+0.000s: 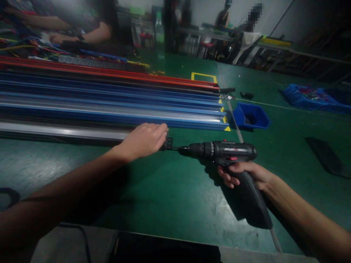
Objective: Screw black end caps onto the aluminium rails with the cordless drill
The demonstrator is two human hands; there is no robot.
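My right hand (241,175) is wrapped round the grip of a black cordless drill (233,149), its chuck pointing left. The drill's bit reaches toward a small black end piece (169,142) at the right end of a long silver-and-black metal profile (68,130); whether the tip touches a screw there, I cannot tell. Over that same end, my left hand (146,138) is closed on the profile, its fingers curled across the top. Behind it, several long blue profiles (137,115) lie side by side, with an orange-red profile (131,76) beyond them.
A blue bin (251,116) with dark parts stands right of the profiles. Larger blue trays (315,98) hold colourful small parts. A flat dark object (326,155) lies at right on the green table (164,204). Across the table, another person's hands (61,37) are among wires.
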